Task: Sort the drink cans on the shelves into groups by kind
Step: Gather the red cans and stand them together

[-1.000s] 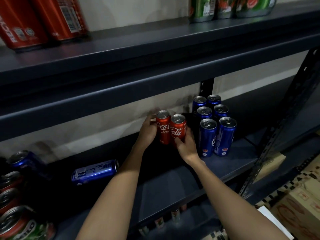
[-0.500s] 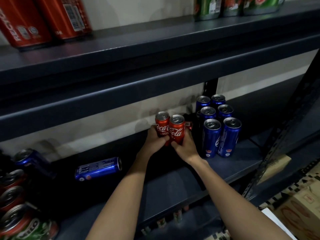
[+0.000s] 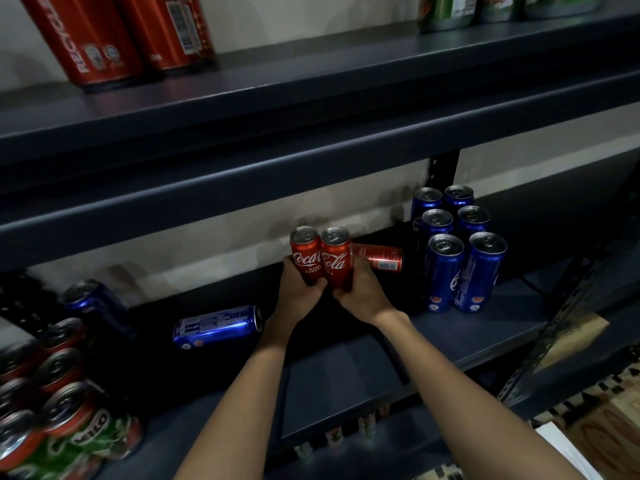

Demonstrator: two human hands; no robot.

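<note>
Two slim red Coca-Cola cans stand upright side by side in the middle of the lower shelf (image 3: 346, 368). My left hand (image 3: 300, 295) grips the left red can (image 3: 305, 252) and my right hand (image 3: 360, 292) grips the right red can (image 3: 336, 258). Behind them a third red can (image 3: 379, 257) lies on its side. A cluster of several upright blue cans (image 3: 453, 244) stands to the right. One blue can (image 3: 217, 326) lies on its side to the left, and another blue can (image 3: 95, 306) leans further left.
Red-topped cans and green Milo cans (image 3: 55, 410) crowd the shelf's left end. On the upper shelf (image 3: 311, 109) stand large red cans (image 3: 117, 32) at left and green cans (image 3: 446, 12) at right. A metal upright (image 3: 568, 317) and cardboard boxes (image 3: 616, 424) are at right.
Both hands have slid lower on the two red cans and drawn them toward me and slightly left, which uncovers the red can lying behind them.
</note>
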